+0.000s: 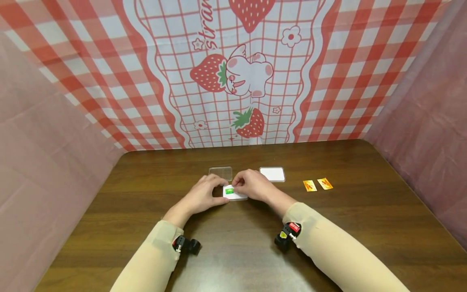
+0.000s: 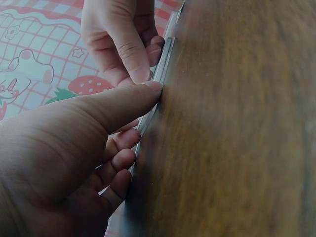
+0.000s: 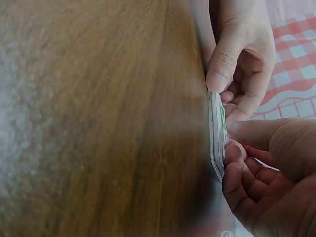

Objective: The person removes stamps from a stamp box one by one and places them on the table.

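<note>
A flat white box (image 1: pixel 238 197) with clear edges lies on the table between the two hands. My left hand (image 1: pixel 202 195) grips its left end, thumb on the near edge and fingers at the far edge. On its white face sits a small green printed card (image 1: pixel 229 191). With curled fingers, my right hand (image 1: pixel 253 185) pinches the card's right side; the fingertips partly hide it. From the right wrist view, the green card (image 3: pixel 222 117) shows edge-on against the box (image 3: pixel 213 133), near the right thumb.
Behind the hands lies a clear plastic lid or tray (image 1: pixel 221 173). A second white box (image 1: pixel 272 174) with clear edges is to its right. Farther right are two orange-yellow printed cards, one (image 1: pixel 309 185) beside the other (image 1: pixel 325 183). A strawberry-print cloth (image 1: pixel 164 81) hangs behind the wooden table (image 1: pixel 138 194).
</note>
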A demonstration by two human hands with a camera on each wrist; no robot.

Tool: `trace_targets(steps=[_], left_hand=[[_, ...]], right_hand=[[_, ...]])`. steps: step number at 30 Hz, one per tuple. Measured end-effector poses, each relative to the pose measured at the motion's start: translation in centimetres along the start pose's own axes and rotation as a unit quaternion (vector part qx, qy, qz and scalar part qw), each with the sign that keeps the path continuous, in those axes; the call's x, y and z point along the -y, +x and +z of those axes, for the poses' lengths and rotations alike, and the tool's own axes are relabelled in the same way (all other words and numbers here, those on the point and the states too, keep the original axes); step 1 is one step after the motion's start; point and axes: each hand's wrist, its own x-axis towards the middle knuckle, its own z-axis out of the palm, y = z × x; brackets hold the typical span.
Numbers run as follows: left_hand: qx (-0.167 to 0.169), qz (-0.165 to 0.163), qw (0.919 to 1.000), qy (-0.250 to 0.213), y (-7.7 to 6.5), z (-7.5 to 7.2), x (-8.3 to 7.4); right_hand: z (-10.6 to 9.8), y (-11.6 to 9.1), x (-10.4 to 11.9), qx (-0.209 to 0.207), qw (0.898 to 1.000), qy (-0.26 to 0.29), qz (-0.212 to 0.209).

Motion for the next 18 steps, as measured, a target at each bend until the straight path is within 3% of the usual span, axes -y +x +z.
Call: trace_targets(steps=[10,18], left_hand=[[-0.007,0.009,0.9999,-0.002,0.1,0.2,0.4],[-0.043,0.051,0.9977,-0.016,0.9,2.5,4.2]], right_hand=[[0.1,0.2,0.2,0.005,1.000,-0.008,0.010],[0.1,0.2,0.2,0.009,1.000,-0.006,0.015]])
